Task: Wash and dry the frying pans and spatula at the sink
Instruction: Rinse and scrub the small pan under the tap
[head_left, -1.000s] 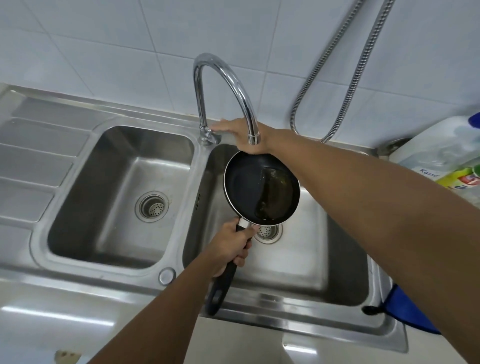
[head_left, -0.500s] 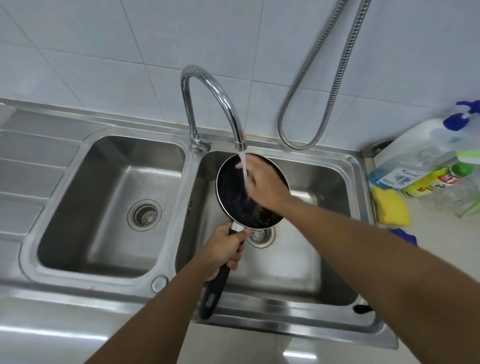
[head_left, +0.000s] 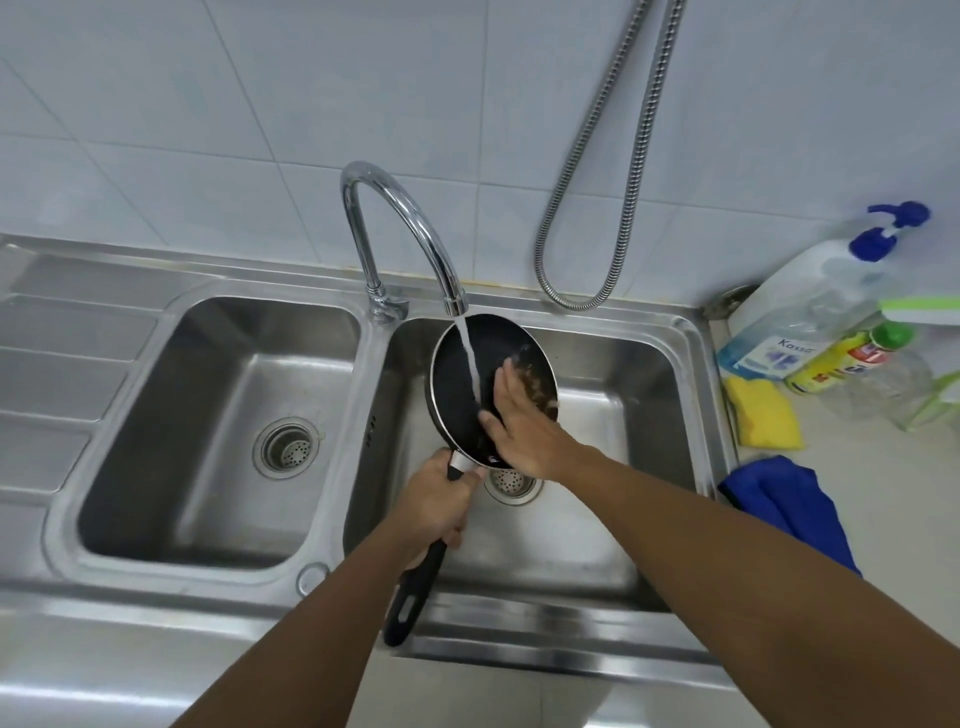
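Observation:
A small black frying pan (head_left: 457, 379) is held tilted over the right sink basin (head_left: 613, 467), under the tap (head_left: 410, 234), whose water runs onto the pan's inside. My left hand (head_left: 434, 506) grips the pan's black handle (head_left: 410, 597). My right hand (head_left: 519, 421) lies flat with straight fingers on the pan's inner surface, beside brown residue near the right rim. No second pan and no spatula are in view.
The left basin (head_left: 208, 415) and a ribbed draining board (head_left: 57, 374) lie to the left. On the counter at right stand a soap pump bottle (head_left: 821, 291), a smaller bottle (head_left: 852, 358), a yellow sponge (head_left: 763, 415) and a blue cloth (head_left: 784, 499). A metal hose (head_left: 597, 208) hangs on the tiled wall.
My right hand left the tap's base and came down onto the inside of the pan. Water started running. The pan tilted up more towards me.

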